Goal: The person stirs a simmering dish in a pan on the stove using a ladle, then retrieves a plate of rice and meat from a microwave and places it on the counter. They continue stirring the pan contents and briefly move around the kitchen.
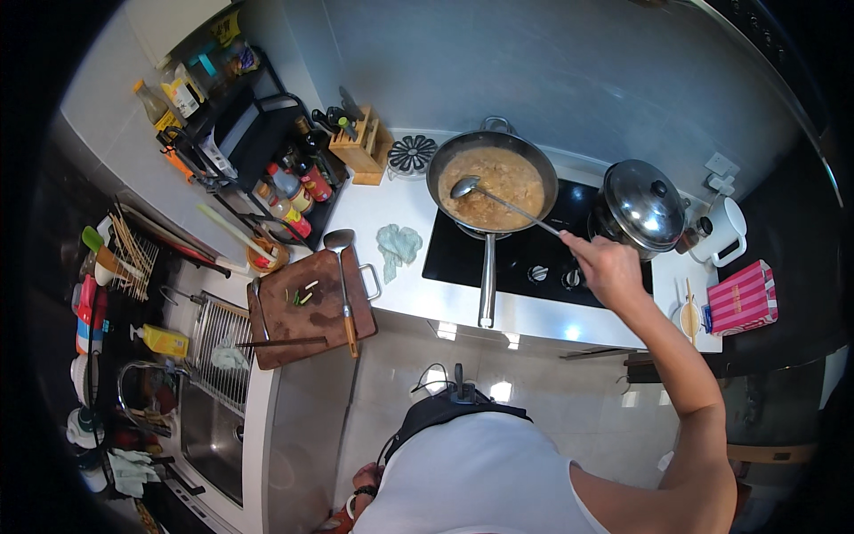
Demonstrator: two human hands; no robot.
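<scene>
My right hand (608, 270) grips the handle of a metal ladle (465, 187), whose bowl rests in the brown, soupy food (497, 175) inside a large frying pan (434, 190). The pan stands on the black cooktop (454, 257), its steel handle pointing towards me. Down at my side, my left hand (367, 475) is partly hidden by my body, with a dark bracelet at the wrist; whether it holds anything cannot be seen. On the wooden cutting board (277, 347) at the left lie a spatula (347, 294), a spoon, chopsticks and a few scallion pieces (305, 294).
A lidded steel pot (644, 203) stands right of the pan, near a white pitcher (724, 230) and a pink striped bag (744, 298). A crumpled cloth (398, 247), a knife block (363, 147) and a bottle rack (247, 153) are leftwards. The sink (213, 454) is lower left.
</scene>
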